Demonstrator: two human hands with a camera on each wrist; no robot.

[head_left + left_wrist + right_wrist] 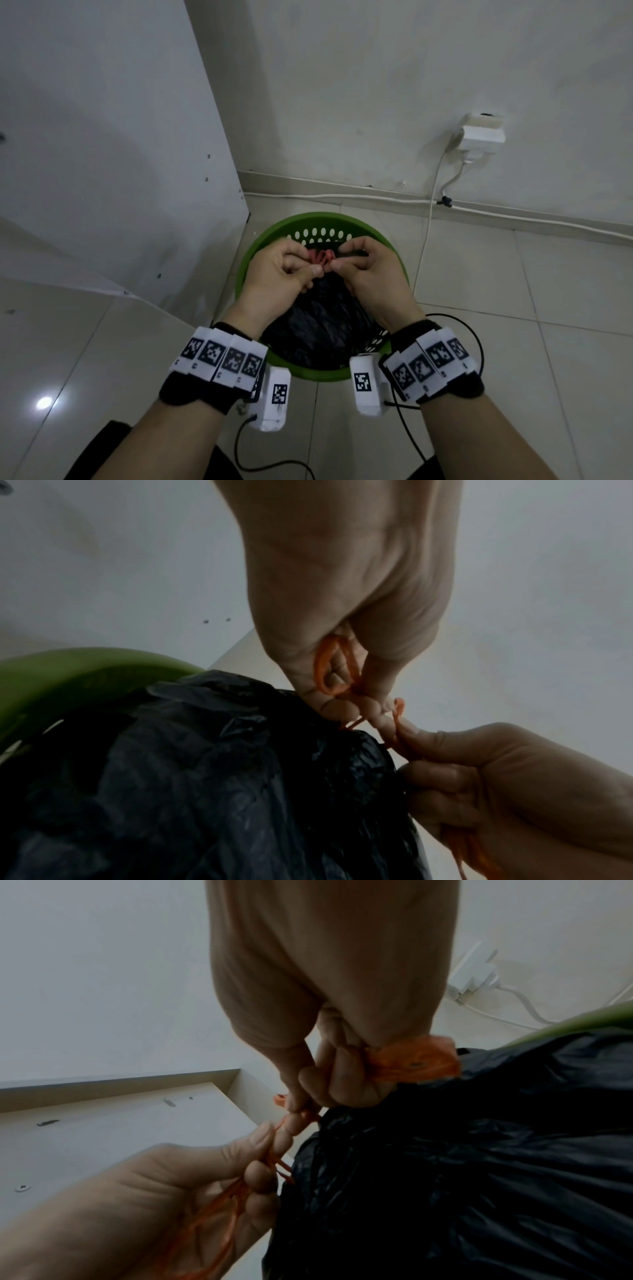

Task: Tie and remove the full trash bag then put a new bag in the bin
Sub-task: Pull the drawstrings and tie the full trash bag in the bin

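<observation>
Black trash bag (pixel 322 329) sits in the green perforated bin (pixel 274 236), mouth gathered at the top between my hands. Thin film, soft and crinkly, no stiffness; I judge it slick and easy to tear if I grab the wall. The orange drawstring (pixel 323 666) is the place to hold: narrow and flat, it bunches to a cord.

Left hand (pixel 284 270): fingers curled, drawstring looped round them and pinched. Right hand (pixel 366 270): fingers also curled tight, gripping a bunched orange end just above the bag's neck. Hands nearly touching over the bin's centre.

I read this as mid-knot, not cinched yet. Weight unknown; the bag fills the bin, so I assume some load and would lift by the knotted neck, not the film.

Around: tiled floor (pixel 513 308), white cabinet panel (pixel 102 154) left of the bin, wall adapter (pixel 483 137) with its cable run along the skirting behind. No new bag in view.
</observation>
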